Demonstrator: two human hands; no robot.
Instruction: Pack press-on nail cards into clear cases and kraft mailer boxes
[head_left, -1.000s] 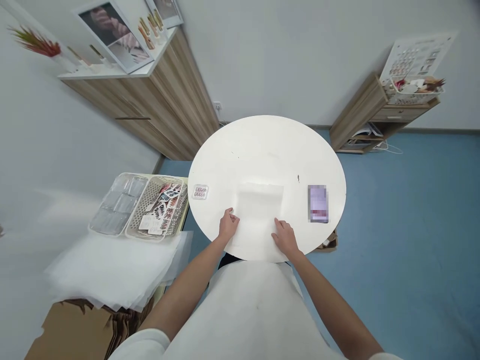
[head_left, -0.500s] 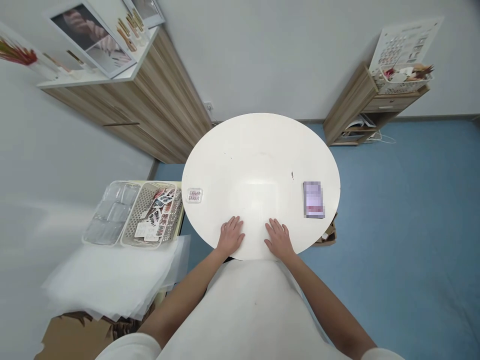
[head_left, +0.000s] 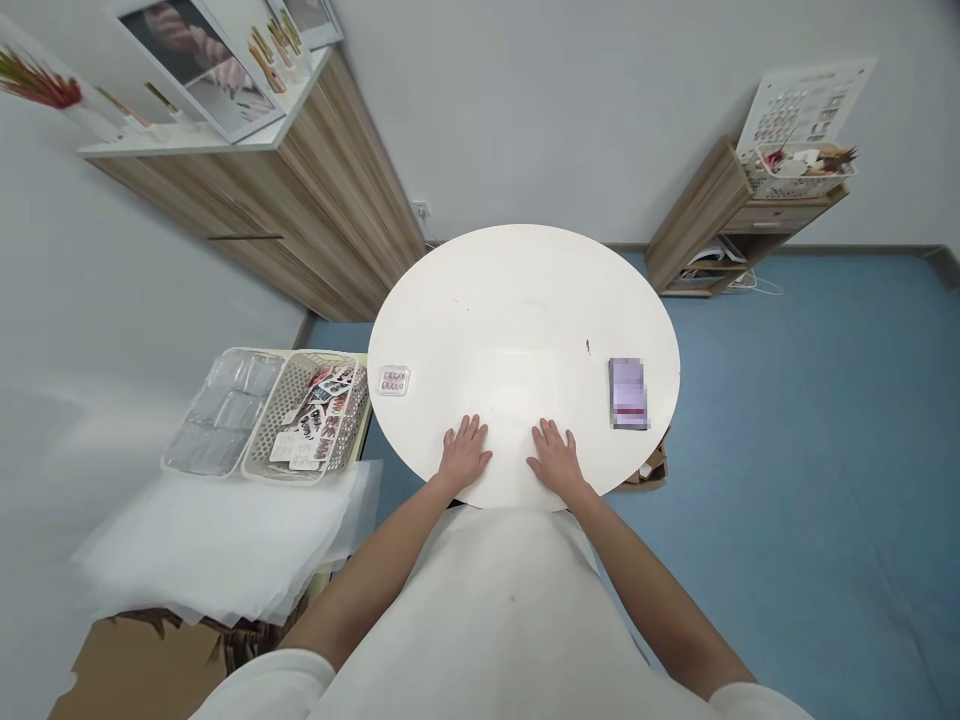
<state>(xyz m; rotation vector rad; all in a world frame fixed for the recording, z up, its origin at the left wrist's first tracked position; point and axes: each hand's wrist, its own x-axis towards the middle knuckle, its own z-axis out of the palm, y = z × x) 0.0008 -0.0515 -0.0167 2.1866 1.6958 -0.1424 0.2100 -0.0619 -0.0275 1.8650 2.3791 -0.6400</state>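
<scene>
My left hand [head_left: 463,456] lies palm down near the front edge of a round white table [head_left: 525,290], fingers apart, holding nothing. To its right, my right hand [head_left: 556,458] rests flat in the same way, its fingers spread and nothing in it. A small clear case with pink pieces [head_left: 394,380] is at the table's left edge. On the right side of the table sits a purple box-like item [head_left: 628,394], its surface partly pixelated. A small dark mark [head_left: 588,346] shows on the tabletop between that item and the middle.
Left of the table, a white basket [head_left: 259,440] holds printed cards, beside a bin of clear packs [head_left: 217,425]; translucent sheets [head_left: 217,545] lie in front. A wooden cabinet [head_left: 337,180] stands back left, a small shelf unit [head_left: 697,215] back right. A cardboard box [head_left: 651,472] is under the table's right side.
The view has shifted slightly, so the table's front and both hands appear a little higher. Both hands remain flat on the table, and the case and purple item keep their places.
</scene>
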